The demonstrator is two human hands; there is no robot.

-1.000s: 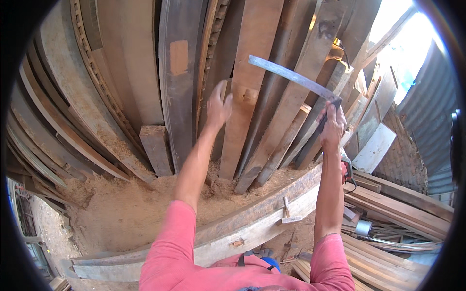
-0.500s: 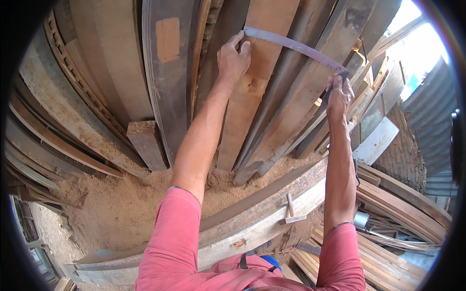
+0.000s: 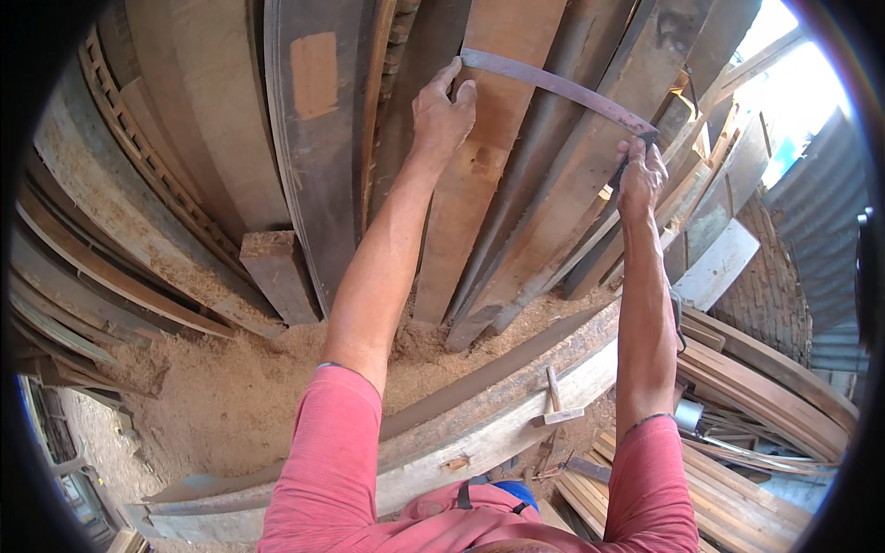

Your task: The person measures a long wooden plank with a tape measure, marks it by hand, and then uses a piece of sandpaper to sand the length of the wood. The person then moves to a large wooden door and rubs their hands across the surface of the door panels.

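A long, flat metal square (image 3: 558,85) spans the upper middle, its thin blade held across the upright boards. My left hand (image 3: 442,115) is closed at the blade's left end, the fingertips touching it and the thumb standing apart below. At the other end, my right hand (image 3: 642,180) grips the dark end piece, with part of that piece running down behind my fingers. Right behind the blade leans a reddish-brown plank (image 3: 493,120). A wider board (image 3: 636,83) stands behind its right part.
More planks (image 3: 217,101) lean on the left, beside a short wooden block (image 3: 279,267). Sawdust (image 3: 240,378) covers the ground. A thick beam (image 3: 419,475) crosses in front of me with a wooden mallet (image 3: 556,405) on it. Stacked timber (image 3: 765,378) lies right, near corrugated sheeting (image 3: 820,221).
Both hands keep hold of the square. Its right end and my right hand have shifted slightly left; the left hand has hardly moved.
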